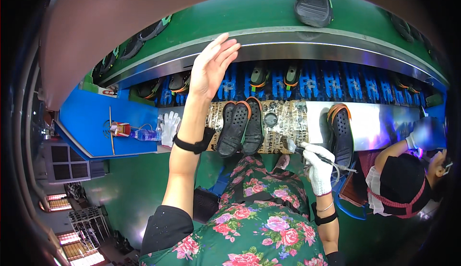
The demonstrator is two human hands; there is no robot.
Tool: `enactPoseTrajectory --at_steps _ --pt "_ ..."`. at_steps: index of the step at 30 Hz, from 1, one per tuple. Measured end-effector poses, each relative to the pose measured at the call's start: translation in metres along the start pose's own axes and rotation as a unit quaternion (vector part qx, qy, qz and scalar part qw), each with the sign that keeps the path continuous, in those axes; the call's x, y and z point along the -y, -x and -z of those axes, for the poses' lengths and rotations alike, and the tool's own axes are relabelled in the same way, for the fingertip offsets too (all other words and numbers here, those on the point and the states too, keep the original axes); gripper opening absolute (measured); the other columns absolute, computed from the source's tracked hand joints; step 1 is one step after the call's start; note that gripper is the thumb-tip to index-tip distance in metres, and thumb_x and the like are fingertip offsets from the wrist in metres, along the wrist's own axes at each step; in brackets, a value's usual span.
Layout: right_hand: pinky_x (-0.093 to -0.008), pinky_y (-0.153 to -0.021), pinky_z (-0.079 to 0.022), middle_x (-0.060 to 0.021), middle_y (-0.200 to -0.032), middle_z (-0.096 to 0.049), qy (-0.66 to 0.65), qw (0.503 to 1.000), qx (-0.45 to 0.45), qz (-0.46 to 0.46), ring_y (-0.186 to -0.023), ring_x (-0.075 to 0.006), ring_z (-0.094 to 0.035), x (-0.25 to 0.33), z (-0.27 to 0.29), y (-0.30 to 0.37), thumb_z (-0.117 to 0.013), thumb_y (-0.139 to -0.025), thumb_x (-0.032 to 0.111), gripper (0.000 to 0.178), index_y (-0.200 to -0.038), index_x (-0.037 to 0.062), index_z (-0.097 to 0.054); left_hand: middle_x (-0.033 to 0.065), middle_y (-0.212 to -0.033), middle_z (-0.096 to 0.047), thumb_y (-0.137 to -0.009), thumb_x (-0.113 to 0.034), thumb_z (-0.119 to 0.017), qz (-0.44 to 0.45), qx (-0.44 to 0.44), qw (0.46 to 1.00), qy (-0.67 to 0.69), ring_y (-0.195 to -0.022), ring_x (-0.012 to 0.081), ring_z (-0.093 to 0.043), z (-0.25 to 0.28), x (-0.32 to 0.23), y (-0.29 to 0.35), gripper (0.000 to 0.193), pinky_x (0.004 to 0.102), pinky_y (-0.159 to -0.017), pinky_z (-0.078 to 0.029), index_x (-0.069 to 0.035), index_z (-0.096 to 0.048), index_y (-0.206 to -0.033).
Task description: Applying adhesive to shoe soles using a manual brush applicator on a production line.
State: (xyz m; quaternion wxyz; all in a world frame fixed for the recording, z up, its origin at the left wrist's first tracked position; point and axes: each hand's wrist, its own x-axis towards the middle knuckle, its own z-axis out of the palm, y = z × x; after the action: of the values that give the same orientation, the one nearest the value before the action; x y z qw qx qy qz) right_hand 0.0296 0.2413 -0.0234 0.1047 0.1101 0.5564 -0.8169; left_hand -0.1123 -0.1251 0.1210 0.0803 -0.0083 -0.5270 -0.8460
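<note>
My bare left hand (215, 66) is raised at the steel edge of the green belt, fingers stretched out and holding nothing. In a white glove, my right hand (318, 167) grips a dark-handled brush (298, 149) with a pale tip; a thin clear tube trails from it to the right. Between my hands, two dark shoe soles with orange rims, a left one (234, 129) and a right one (253, 129), lie side by side on the taped cardboard (284, 122). Just beyond my right hand rests another perforated sole (342, 134), partly over a second one.
The green belt (249, 14) carries a dark shoe (314, 7) and several more at its sides. Below it, a rack of blue holders (309, 83) bears a few shoes. A blue side table (86, 122) holds a bottle (146, 135) and white gloves (169, 127). A co-worker (401, 182) sits at right.
</note>
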Motion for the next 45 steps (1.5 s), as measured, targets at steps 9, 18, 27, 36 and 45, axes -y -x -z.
enactPoseTrajectory --at_steps 9,18,27,36,45 --pt "-0.0196 -0.060 -0.046 -0.0148 -0.105 -0.079 -0.027 0.996 -0.078 0.040 -0.066 -0.0081 -0.062 -0.003 0.043 0.024 -0.075 -0.081 -0.008 0.027 -0.108 -0.0049 -0.078 0.0146 -0.130 -0.057 -0.081 -0.012 -0.079 -0.252 -0.490 0.802 -0.230 -0.109 0.0300 -0.061 0.121 -0.057 -0.102 0.081 0.0441 -0.095 -0.055 -0.011 -0.038 -0.151" --pt "-0.0222 -0.062 -0.049 -0.0193 -0.110 -0.078 -0.015 0.997 -0.074 0.015 -0.067 -0.0093 -0.063 -0.008 0.044 0.024 -0.072 -0.083 -0.009 0.018 -0.100 -0.0044 -0.077 0.0201 -0.140 -0.049 -0.097 -0.039 -0.067 -0.144 -0.435 0.871 0.177 -0.123 0.0330 -0.053 0.189 -0.085 -0.109 0.079 0.0495 -0.100 -0.051 -0.011 -0.027 -0.159" --pt "-0.0247 -0.068 -0.054 -0.0057 -0.097 -0.080 -0.004 0.999 -0.034 -0.022 -0.077 -0.0098 -0.068 0.003 0.032 0.020 -0.076 -0.090 0.005 0.022 -0.111 0.0007 -0.081 0.0207 -0.141 -0.058 -0.098 -0.015 -0.071 -0.243 -0.189 0.910 -0.277 -0.118 0.0239 -0.065 0.005 -0.006 -0.063 0.070 0.0382 -0.106 -0.048 -0.003 -0.038 -0.159" --pt "-0.0221 -0.067 -0.051 -0.0062 -0.106 -0.080 -0.113 0.988 -0.027 0.101 -0.080 -0.0076 -0.067 0.014 0.020 0.019 -0.077 -0.091 0.004 0.024 -0.114 0.0012 -0.080 0.0181 -0.110 -0.075 -0.086 -0.040 -0.086 -0.262 0.041 0.727 -0.634 -0.105 0.0274 -0.070 -0.113 0.100 -0.169 0.052 0.0375 -0.091 -0.054 -0.010 -0.072 -0.126" --pt "-0.0247 -0.074 -0.051 -0.0072 -0.112 -0.080 -0.132 0.985 -0.044 0.105 -0.091 -0.0091 -0.068 0.025 0.050 0.027 -0.076 -0.093 0.007 0.021 -0.113 0.0022 -0.080 0.0125 -0.121 -0.053 -0.105 -0.018 -0.063 -0.160 0.047 0.981 -0.099 -0.118 0.0294 -0.057 -0.040 0.051 -0.076 0.025 0.0503 -0.105 -0.047 -0.004 -0.050 -0.121"
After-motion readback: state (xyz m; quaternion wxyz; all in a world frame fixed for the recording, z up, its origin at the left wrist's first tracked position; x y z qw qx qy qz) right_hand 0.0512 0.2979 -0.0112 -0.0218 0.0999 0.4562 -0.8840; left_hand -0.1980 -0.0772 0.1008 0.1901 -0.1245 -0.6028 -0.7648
